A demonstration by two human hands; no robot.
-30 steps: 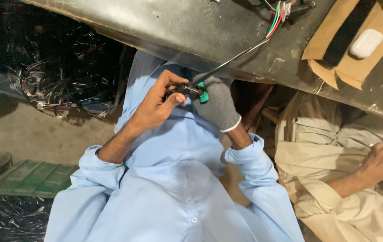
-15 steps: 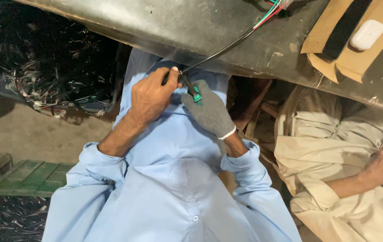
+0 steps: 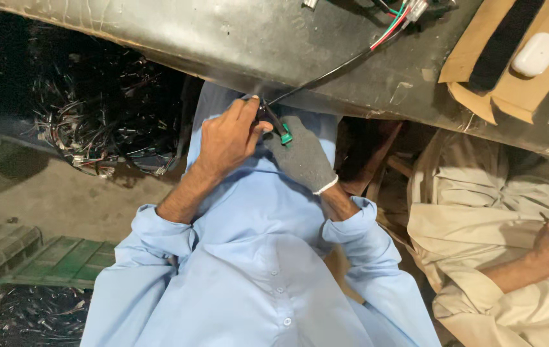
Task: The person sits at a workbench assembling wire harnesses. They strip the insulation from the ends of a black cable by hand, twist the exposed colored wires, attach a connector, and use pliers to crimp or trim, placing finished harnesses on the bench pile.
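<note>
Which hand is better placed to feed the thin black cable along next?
Left, probably: the bare left hand pinches the thin black cable at its fingertips, while the grey-gloved right hand seems occupied by the small green-tipped piece.

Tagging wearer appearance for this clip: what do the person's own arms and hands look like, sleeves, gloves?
Both arms wear light blue shirt sleeves, pushed up above the wrists with cuffs bunched. The left hand is bare. The right hand wears a grey knit glove with a white cuff band. No watch or rings are visible. The shirt front is buttoned, same blue.
</note>
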